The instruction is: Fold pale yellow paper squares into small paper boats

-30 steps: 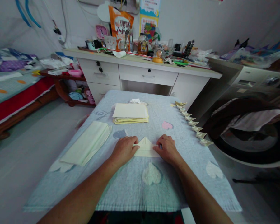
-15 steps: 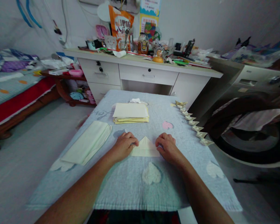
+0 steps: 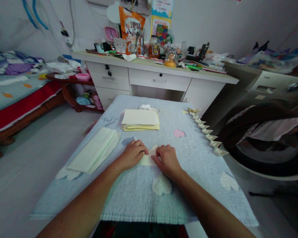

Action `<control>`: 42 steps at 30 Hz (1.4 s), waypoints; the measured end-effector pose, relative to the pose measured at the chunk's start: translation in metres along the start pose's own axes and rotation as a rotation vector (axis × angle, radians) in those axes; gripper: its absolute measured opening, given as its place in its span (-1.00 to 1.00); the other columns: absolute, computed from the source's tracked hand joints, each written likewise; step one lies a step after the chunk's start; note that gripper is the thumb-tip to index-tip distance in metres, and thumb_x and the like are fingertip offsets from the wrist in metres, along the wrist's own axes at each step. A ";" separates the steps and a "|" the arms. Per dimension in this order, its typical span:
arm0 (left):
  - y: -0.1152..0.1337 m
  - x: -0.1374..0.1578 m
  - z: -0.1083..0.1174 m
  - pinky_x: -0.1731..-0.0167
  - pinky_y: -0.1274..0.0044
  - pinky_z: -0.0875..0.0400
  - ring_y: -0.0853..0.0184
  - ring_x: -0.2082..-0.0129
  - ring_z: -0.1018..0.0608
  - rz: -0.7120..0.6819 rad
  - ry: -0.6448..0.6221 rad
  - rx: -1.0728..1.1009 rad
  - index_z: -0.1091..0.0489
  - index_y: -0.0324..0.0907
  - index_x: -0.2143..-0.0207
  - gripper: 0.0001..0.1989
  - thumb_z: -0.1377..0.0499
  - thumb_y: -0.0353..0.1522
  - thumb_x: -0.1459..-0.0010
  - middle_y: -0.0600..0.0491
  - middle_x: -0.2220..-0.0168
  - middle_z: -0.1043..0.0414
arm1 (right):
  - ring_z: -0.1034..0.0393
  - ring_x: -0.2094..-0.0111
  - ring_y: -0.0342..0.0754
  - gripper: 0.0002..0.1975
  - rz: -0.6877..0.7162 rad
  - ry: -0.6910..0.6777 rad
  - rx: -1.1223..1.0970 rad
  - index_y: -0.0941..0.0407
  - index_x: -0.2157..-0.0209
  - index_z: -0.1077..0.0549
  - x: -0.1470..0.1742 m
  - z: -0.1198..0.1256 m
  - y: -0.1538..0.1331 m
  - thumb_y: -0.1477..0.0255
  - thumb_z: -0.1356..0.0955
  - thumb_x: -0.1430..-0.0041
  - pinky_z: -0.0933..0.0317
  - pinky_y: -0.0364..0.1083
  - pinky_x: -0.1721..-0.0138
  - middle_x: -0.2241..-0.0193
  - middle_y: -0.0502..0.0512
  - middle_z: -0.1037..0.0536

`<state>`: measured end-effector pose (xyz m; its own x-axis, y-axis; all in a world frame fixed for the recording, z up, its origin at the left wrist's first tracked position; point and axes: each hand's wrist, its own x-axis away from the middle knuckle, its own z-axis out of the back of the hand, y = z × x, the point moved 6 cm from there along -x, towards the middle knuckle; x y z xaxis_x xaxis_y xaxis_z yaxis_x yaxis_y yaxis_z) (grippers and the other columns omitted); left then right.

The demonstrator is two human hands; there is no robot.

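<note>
Reaching farther L over folded paper (image 3: pixel 146 161) vs b4: R hand (image 3: pixel 167 158)

The cloth (image 3: pixel 136 195) bears folded paper (image 3: pixel 147 161), stacks (image 3: pixel 140 117) and boats (image 3: pixel 207 131).

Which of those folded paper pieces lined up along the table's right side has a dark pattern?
The farthest piece, at the end nearest the white desk; the other pieces look plain and pale.

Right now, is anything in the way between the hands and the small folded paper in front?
Nothing visible: the left hand and right hand are at either side of the folded paper. The stack of paper lies beyond it, the row of paper boats off to the right.
</note>
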<state>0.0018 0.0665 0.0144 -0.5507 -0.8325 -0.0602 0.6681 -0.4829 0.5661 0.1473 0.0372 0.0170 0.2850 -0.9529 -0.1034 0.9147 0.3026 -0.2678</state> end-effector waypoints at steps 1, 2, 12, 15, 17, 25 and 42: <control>0.000 0.000 0.000 0.09 0.38 -0.20 0.24 0.16 -0.36 -0.002 -0.002 -0.006 -0.48 -0.13 0.32 -0.78 -0.03 -0.45 -0.14 0.04 0.26 -0.36 | -0.22 0.27 0.00 -0.77 -0.011 0.003 0.019 0.11 0.38 -0.40 0.000 -0.001 -0.001 0.23 -0.31 -0.22 0.08 -0.04 0.25 0.35 0.09 -0.46; 0.001 0.000 0.000 0.09 0.38 -0.20 0.24 0.16 -0.36 -0.005 0.000 -0.013 -0.47 -0.14 0.31 -0.82 -0.06 -0.41 -0.14 0.04 0.26 -0.36 | -0.22 0.27 0.01 -0.75 -0.019 0.006 0.035 0.11 0.37 -0.40 0.000 -0.001 -0.002 0.21 -0.31 -0.21 0.08 -0.04 0.25 0.34 0.09 -0.47; -0.003 0.001 -0.005 0.11 0.40 -0.19 0.23 0.17 -0.35 0.021 0.035 -0.059 -0.42 -0.12 0.33 -0.91 -0.18 -0.33 -0.08 0.05 0.26 -0.34 | -0.24 0.22 0.08 -0.70 -0.058 0.006 0.122 0.10 0.32 -0.41 0.001 -0.001 -0.008 0.14 -0.26 -0.24 0.06 0.01 0.22 0.29 0.14 -0.47; -0.003 0.002 -0.005 0.10 0.40 -0.19 0.22 0.16 -0.35 0.021 0.019 -0.049 -0.41 -0.12 0.32 -0.90 -0.19 -0.33 -0.07 0.05 0.24 -0.34 | -0.23 0.22 0.09 -0.70 -0.071 0.014 0.120 0.10 0.30 -0.40 0.002 -0.001 -0.006 0.13 -0.29 -0.20 0.04 0.01 0.22 0.29 0.14 -0.46; -0.003 0.002 -0.005 0.08 0.39 -0.19 0.22 0.14 -0.34 0.024 0.001 -0.044 -0.41 -0.12 0.31 -0.90 -0.19 -0.35 -0.07 0.05 0.23 -0.34 | -0.23 0.21 0.10 -0.67 -0.103 0.035 0.117 0.10 0.30 -0.39 0.003 0.000 -0.001 0.10 -0.32 -0.16 0.02 0.01 0.21 0.28 0.15 -0.44; -0.007 0.005 0.000 0.06 0.34 -0.17 0.18 0.08 -0.30 0.092 -0.029 -0.067 -0.40 -0.07 0.24 -0.81 -0.19 -0.37 -0.02 0.05 0.13 -0.29 | -0.19 0.12 0.16 -0.49 -0.253 0.132 0.075 0.10 0.24 -0.35 0.009 0.008 0.042 0.02 -0.43 0.08 -0.04 0.06 0.15 0.14 0.20 -0.34; -0.009 0.004 0.004 0.02 0.31 -0.15 0.17 0.06 -0.30 0.066 -0.067 -0.007 -0.39 -0.09 0.23 -0.76 -0.14 -0.43 0.02 0.05 0.14 -0.28 | -0.12 -0.09 0.15 -0.53 -0.227 0.038 -0.095 0.06 0.11 -0.31 0.019 0.019 0.096 0.26 -0.42 0.08 0.03 0.14 -0.06 -0.06 0.17 -0.27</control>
<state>-0.0082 0.0683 0.0121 -0.5375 -0.8426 0.0319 0.7072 -0.4299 0.5613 0.2462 0.0483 0.0070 0.0626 -0.9959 -0.0652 0.9224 0.0826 -0.3772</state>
